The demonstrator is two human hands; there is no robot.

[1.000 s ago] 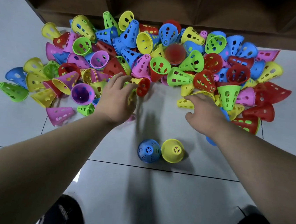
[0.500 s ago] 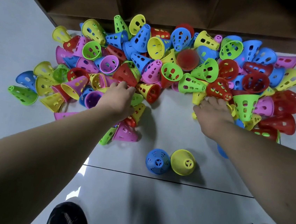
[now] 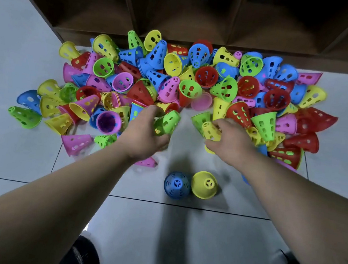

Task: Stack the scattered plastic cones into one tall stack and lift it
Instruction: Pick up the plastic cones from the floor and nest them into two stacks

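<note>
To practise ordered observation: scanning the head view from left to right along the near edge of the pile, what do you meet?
lone green cone → lying pink cone → left hand gripping a second green cone → standing blue cone → right hand gripping a yellow cone

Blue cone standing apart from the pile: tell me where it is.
In the head view the blue cone stands on the floor low at centre, nearer the person than the pile, with a yellow cone close on its right.
</note>
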